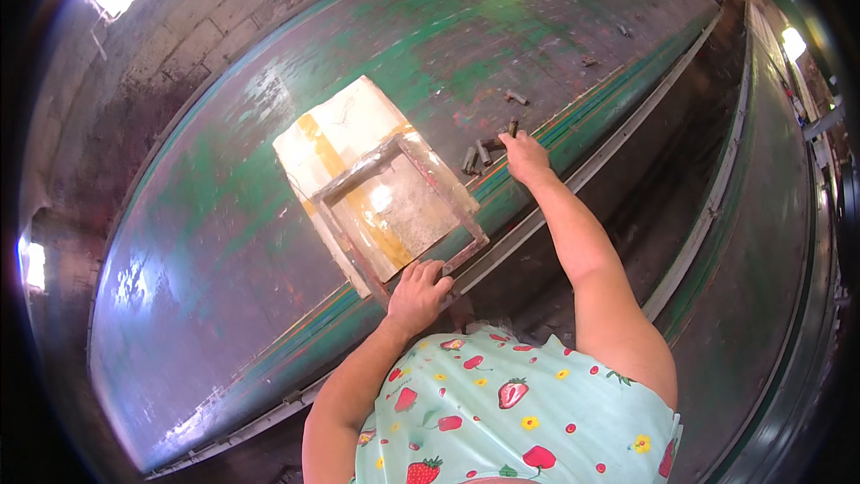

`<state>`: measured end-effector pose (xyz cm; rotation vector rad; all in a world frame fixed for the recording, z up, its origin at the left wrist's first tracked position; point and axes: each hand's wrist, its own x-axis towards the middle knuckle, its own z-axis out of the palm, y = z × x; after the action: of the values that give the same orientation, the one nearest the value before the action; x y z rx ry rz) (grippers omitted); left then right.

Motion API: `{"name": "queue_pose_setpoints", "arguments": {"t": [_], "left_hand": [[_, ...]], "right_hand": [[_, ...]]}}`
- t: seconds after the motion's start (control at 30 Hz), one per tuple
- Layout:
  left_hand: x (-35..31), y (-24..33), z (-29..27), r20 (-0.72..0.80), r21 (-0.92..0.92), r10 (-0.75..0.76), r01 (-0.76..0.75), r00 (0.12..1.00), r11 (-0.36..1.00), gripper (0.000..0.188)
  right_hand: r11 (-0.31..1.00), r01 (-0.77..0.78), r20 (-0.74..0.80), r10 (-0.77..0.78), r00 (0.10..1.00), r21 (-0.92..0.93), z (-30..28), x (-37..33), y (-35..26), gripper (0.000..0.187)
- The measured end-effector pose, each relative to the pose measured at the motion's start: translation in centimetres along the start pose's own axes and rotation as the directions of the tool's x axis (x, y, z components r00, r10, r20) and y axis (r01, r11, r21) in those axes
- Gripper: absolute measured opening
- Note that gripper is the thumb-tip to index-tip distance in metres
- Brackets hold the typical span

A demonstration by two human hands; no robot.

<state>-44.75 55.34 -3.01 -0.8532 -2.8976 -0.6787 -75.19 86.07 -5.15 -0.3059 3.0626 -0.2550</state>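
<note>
A worn wooden frame [365, 168] lies on a white board [296, 145] that has strips of yellow-brown tape across it. At the frame's near bar is my left hand [417, 296], its fingers curled over the edge. To the right, my right hand [526, 158] is closed, with a short dark stub [513, 127] pinched at the fingertips. Close by on the table lie more stubs, among them a grey one [484, 153] and a darker one [468, 160] between the board and my right hand.
The long table [224, 215] has a green and dark stained top, with coloured stripes along its near edge. A few stubs [517, 97] lie farther off. A second long table [752, 260] runs on the right beyond a dark gap. Behind stands a block wall [215, 22].
</note>
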Motion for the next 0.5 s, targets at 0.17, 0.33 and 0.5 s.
{"name": "queue_pose_setpoints", "arguments": {"t": [0.17, 0.33, 0.5], "left_hand": [[0.4, 0.0, 0.0, 0.008, 0.020, 0.020, -0.020, 1.000, 1.000, 0.027], [0.3, -0.5, 0.4, -0.018, -0.012, 0.049, -0.049, 0.999, 0.999, 0.025], [0.2, -0.5, 0.7, -0.034, 0.043, 0.076, -0.075, 0.996, 0.996, 0.030]], "right_hand": [[0.950, -0.140, -0.135, 0.183, 0.974, 0.279, 0.1, -1.2, 0.6, 0.029], [0.776, 0.051, -0.262, 0.150, 0.953, 0.628, -0.9, -13.6, -0.7, 0.042], [0.795, 0.338, -0.440, -0.100, 0.892, 0.504, 0.1, -29.0, -8.1, 0.026]]}}
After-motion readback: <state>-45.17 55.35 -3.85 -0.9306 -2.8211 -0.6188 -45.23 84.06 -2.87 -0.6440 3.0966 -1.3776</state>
